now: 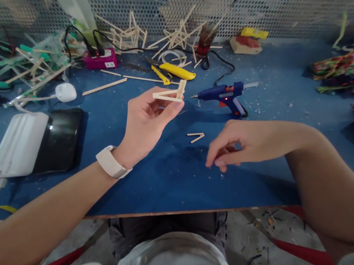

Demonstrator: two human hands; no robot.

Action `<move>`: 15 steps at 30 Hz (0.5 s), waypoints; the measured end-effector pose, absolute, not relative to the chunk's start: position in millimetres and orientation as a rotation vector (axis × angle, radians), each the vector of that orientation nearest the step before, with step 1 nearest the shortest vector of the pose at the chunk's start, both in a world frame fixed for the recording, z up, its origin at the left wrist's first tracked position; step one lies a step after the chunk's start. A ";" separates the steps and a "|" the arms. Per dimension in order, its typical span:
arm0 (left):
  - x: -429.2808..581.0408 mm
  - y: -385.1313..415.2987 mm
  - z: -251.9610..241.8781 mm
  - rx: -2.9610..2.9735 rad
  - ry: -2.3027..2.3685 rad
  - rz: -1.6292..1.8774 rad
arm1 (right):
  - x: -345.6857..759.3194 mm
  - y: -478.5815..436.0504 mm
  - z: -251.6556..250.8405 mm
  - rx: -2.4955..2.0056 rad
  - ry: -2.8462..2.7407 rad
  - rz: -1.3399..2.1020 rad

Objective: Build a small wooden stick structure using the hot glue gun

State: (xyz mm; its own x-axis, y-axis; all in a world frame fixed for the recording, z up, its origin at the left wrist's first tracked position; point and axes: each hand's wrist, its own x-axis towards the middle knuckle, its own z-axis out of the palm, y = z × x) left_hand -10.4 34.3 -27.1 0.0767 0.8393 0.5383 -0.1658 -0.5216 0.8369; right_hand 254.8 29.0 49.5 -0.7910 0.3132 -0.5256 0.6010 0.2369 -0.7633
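Observation:
My left hand (144,122) is raised above the blue table (159,186) and pinches a small frame of glued wooden sticks (170,94) between thumb and fingers. My right hand (243,141) hovers low over the table with its fingers curled downward; whether they hold anything is hidden. Two short stick pieces (196,137) lie in a V on the table just left of my right hand. A blue hot glue gun (223,95) stands behind them with its nozzle pointing left toward the stick frame.
A white device and a black phone (33,142) lie at the left. Yellow cutters (173,72), a pink power strip (100,59), loose sticks and stick structures (127,36) crowd the back by the mesh wall. Colourful pipe cleaners (350,67) lie right.

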 end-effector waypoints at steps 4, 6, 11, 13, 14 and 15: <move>-11.2 35.7 -29.5 1.574 0.680 1.555 | 267.0 36.5 51.8 0.839 2.047 -1.665; -11.1 36.4 -30.6 1.593 0.683 1.552 | 268.4 37.5 51.5 0.989 2.305 -1.564; -11.1 38.4 -30.8 1.591 0.661 1.555 | 259.8 40.3 39.8 0.920 2.293 -1.378; -11.5 39.3 -30.3 1.586 0.647 1.543 | 255.3 38.4 35.8 0.901 2.177 -1.385; -11.8 39.7 -30.1 1.588 0.645 1.535 | 253.3 35.8 34.9 0.922 2.155 -1.369; -12.1 40.1 -30.0 1.591 0.646 1.526 | 251.4 31.8 34.8 0.943 2.155 -1.341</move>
